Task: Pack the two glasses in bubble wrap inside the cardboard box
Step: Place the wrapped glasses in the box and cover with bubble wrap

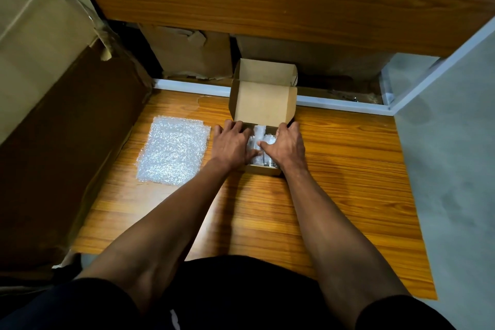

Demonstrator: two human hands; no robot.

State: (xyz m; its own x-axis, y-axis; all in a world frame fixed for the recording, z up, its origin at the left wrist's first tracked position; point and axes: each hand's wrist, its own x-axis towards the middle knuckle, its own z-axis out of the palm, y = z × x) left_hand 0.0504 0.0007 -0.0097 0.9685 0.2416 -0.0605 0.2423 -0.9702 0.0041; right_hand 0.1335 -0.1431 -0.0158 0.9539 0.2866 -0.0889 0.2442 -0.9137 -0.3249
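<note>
Cardboard box [263,104] is lying open; left hand [231,143] and right hand [288,146], fingers nearly flat, are pressing bubble-wrapped glasses [258,136] inside it.

Storeroom or packing corner: my wood-grain worktop [334,182] is hemmed by a big taped carton [40,35] left of my hand, flattened cardboard [187,53] stacked beyond, bare grey wall [455,169] right.

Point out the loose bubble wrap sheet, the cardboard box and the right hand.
loose bubble wrap sheet [172,151]: head view, middle of the flat sheet.
cardboard box [263,102]: head view, inside face of the raised lid.
right hand [288,146]: head view, back of the hand.
</note>
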